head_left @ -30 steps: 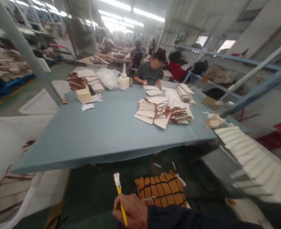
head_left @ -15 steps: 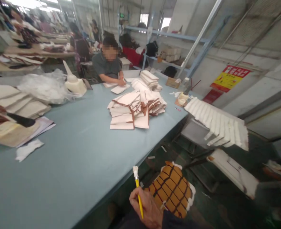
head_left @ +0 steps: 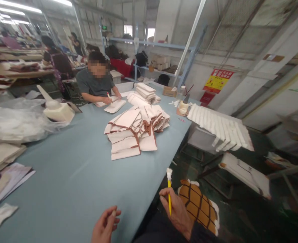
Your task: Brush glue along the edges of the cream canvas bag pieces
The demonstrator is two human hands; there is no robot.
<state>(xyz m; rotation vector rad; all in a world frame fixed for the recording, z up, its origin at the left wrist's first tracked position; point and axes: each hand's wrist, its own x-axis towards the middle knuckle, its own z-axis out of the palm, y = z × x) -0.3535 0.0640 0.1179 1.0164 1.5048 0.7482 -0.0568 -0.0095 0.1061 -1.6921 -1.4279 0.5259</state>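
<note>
My right hand [head_left: 178, 211] grips a yellow brush [head_left: 169, 197] between thumb and fingers, its whitish bristles pointing up, just off the table's edge. My left hand [head_left: 106, 224] is over the blue-green table [head_left: 80, 189] at the bottom of the view, its fingers curled a little and spaced, with nothing seen in it. Beyond both hands lies a heap of cream pieces with brown edges [head_left: 125, 136]. Below and right of my right hand is a brown checked cushion [head_left: 199, 206].
Across the table a person [head_left: 95, 81] works on a cream piece. At left are a glue bottle [head_left: 59, 111], plastic bags [head_left: 17, 118] and papers [head_left: 15, 182]. White strips [head_left: 217, 126] lie on a stand at right, above a padded bench [head_left: 245, 173].
My left hand has come into view at the bottom. My right hand with the brush sits further right. The view has swung, moving the left-side papers and bags further left.
</note>
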